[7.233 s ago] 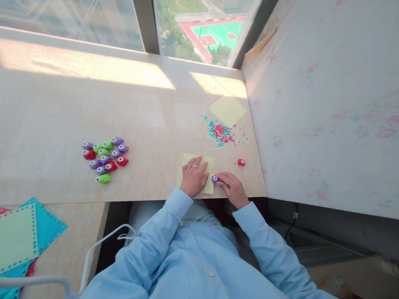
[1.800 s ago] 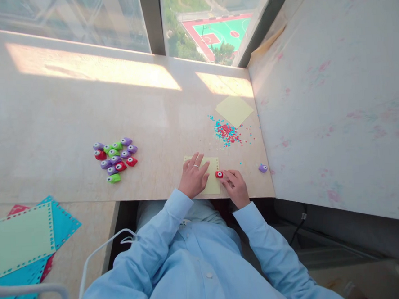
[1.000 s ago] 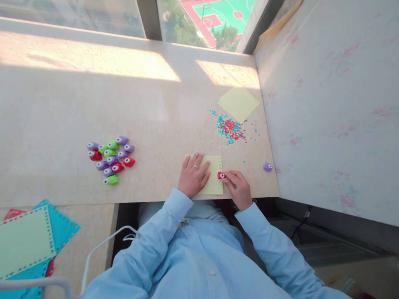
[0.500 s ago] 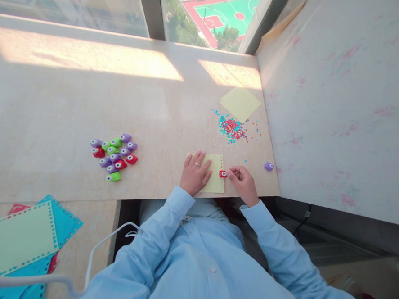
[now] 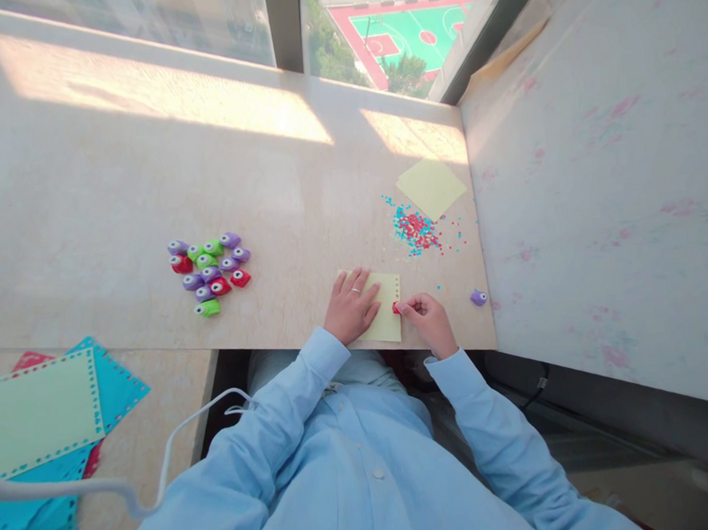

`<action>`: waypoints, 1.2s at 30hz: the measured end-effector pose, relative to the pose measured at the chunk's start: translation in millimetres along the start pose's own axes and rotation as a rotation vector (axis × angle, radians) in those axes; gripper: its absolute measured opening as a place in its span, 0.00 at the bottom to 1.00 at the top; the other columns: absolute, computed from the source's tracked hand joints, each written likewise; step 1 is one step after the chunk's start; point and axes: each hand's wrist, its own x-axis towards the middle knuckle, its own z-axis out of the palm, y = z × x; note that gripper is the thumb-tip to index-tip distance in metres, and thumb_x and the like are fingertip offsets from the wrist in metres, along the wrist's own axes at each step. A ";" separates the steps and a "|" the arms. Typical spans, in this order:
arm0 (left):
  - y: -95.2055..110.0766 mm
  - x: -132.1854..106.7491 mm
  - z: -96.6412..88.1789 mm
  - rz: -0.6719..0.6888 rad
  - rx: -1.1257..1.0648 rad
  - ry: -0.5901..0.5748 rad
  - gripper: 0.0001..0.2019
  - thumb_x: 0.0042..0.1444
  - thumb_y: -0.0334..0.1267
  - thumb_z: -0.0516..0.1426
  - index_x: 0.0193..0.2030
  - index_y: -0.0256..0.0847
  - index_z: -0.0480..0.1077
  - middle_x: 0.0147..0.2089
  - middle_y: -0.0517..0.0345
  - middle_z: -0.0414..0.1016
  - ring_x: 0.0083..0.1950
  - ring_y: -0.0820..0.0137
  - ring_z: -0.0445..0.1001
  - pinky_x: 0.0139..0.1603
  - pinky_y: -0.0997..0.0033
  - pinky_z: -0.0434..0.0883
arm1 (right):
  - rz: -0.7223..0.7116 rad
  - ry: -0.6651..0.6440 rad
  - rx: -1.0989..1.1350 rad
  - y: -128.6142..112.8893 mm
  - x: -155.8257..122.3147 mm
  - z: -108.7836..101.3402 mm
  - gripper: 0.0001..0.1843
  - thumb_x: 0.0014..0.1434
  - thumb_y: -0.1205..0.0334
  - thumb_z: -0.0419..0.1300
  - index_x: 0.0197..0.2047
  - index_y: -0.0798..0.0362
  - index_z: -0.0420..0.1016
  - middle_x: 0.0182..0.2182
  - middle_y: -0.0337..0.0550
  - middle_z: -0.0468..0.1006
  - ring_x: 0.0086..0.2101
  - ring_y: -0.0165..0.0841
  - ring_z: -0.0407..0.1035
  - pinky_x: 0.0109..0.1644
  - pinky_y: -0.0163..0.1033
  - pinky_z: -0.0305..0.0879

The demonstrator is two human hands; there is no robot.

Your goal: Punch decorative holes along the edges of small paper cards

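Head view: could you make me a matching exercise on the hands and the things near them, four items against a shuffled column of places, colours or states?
Column one
1. left hand
2. right hand
3. purple punch
4. scattered paper bits

Column two
A. alone near the right end of the table
B. mostly red and blue
C. spread on a yellow sheet
D. fingers on a red punch

Right pairs: 1-C, 2-D, 3-A, 4-B
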 end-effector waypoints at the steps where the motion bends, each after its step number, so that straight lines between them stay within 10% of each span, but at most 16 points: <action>1: -0.2 0.0 0.1 0.000 -0.005 0.001 0.18 0.64 0.44 0.52 0.58 0.41 0.70 0.69 0.41 0.60 0.71 0.54 0.56 0.70 0.43 0.52 | 0.000 -0.001 0.003 0.1 0.1 0.2 0.18 0.47 0.46 0.67 0.28 0.51 0.71 0.26 0.40 0.77 0.29 0.34 0.70 0.36 0.41 0.66; 23: 2.1 0.7 -1.0 0.008 0.006 0.030 0.18 0.64 0.43 0.51 0.57 0.40 0.71 0.68 0.41 0.61 0.71 0.53 0.56 0.70 0.44 0.52 | 0.108 -0.098 -0.422 -14.2 27.2 4.2 0.12 0.45 0.63 0.62 0.27 0.49 0.59 0.21 0.30 0.63 0.25 0.29 0.59 0.31 0.35 0.54; 36: -1.6 1.0 5.8 0.024 0.008 0.065 0.18 0.62 0.43 0.53 0.56 0.40 0.72 0.67 0.41 0.63 0.70 0.54 0.58 0.69 0.43 0.53 | 0.053 -0.033 -0.263 -8.3 18.3 3.9 0.10 0.46 0.57 0.63 0.28 0.51 0.66 0.21 0.35 0.71 0.24 0.30 0.64 0.31 0.37 0.62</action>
